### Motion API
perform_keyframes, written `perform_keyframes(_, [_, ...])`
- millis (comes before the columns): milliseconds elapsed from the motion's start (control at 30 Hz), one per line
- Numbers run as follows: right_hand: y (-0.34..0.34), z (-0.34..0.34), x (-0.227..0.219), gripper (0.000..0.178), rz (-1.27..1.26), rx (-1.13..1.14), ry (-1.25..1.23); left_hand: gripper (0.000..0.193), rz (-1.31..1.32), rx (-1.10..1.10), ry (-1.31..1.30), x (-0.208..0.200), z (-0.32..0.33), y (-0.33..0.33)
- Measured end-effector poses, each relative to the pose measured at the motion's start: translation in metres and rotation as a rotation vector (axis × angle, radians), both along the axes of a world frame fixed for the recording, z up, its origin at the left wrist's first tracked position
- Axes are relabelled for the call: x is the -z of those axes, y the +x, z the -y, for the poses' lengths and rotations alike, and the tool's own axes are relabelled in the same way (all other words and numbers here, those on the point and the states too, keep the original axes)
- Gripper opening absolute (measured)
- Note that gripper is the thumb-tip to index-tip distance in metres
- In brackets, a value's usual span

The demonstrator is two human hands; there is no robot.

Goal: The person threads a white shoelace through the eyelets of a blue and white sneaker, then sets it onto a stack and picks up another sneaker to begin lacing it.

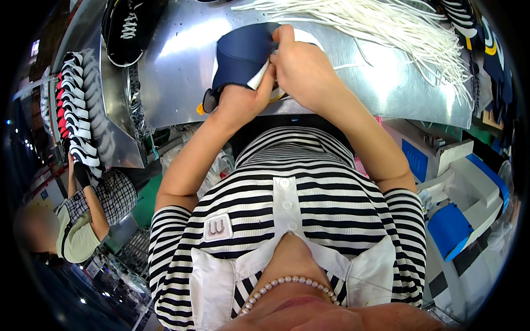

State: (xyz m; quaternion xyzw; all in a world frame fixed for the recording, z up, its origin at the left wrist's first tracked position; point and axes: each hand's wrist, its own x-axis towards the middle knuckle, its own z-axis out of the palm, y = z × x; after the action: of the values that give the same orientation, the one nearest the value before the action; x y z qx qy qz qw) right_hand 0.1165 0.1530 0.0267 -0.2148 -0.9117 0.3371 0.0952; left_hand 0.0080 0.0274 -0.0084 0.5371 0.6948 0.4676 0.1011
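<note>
A navy shoe upper [245, 52] with white edges and a yellow tab is raised over the metal table in front of me. My left hand [248, 99] is closed around its near side, with the thumb pointing up along the white edge. From the right, my right hand [301, 60] pinches the upper's edge, its fingertips meeting the left thumb. Whether a lace is caught between those fingertips cannot be seen. Part of the upper's inside is hidden behind both hands.
Loose white shoelaces [364, 22] spread across the back right of the shiny metal table [176, 71]. A black shoe upper with white lacing [130, 30] lies at the far left. Stacked uppers [74, 105] hang beyond the left edge, near a co-worker [83, 220]. A grey-and-blue machine [458, 204] stands at right.
</note>
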Motion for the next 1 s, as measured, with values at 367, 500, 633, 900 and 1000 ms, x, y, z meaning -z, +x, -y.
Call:
perform_keyframes(367, [0.007, -0.036, 0.034, 0.023, -0.347, 0.173, -0.111, 0.032, 0.731, -0.008, -0.601, -0.022, -0.009, -0.024])
perform_keyframes(500, [-0.004, -0.013, 0.061, 0.022, -0.389, 0.162, 0.076, 0.033, 0.515, -0.187, -0.378, -0.009, -0.011, -0.019])
perform_keyframes(633, [-0.011, -0.01, 0.059, 0.019, -0.294, 0.204, 0.167, 0.031, 0.884, -0.252, -0.521, -0.025, -0.02, -0.02])
perform_keyframes(900, [-0.021, -0.011, 0.072, 0.02, -0.235, 0.328, 0.289, 0.022, 1.367, 0.273, 0.445, -0.155, 0.07, -0.079])
perform_keyframes(1000, [-0.022, -0.014, 0.075, 0.023, -0.297, 0.387, 0.181, 0.026, 0.804, -0.143, 0.082, -0.095, 0.069, -0.042])
